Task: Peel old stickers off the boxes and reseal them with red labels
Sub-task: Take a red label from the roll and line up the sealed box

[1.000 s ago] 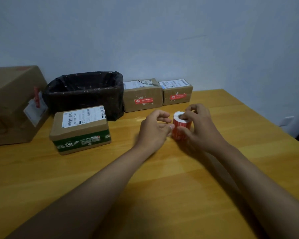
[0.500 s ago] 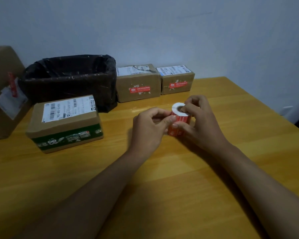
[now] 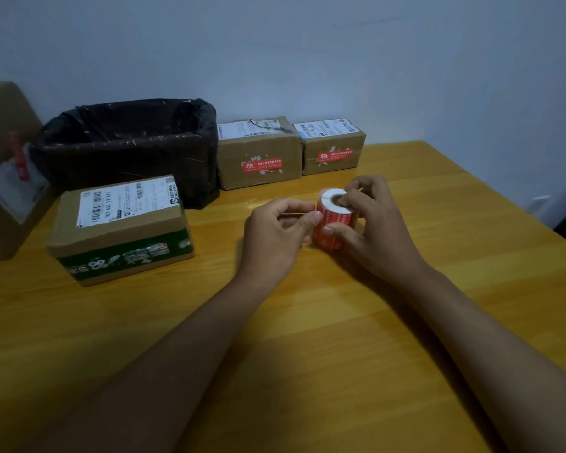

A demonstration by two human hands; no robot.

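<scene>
The roll (image 3: 335, 217) is gripped above the table (image 3: 307, 354) by the right hand (image 3: 370, 223); a label edge, at nine o'clock, is pinched by the left hand (image 3: 276, 230) and should be peeled slowly.

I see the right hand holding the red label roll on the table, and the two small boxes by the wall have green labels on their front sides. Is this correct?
Not quite. In the head view the labels on the fronts of the two small boxes by the wall are red, not green. The rest holds: the right hand holds the red label roll on the table.
</scene>
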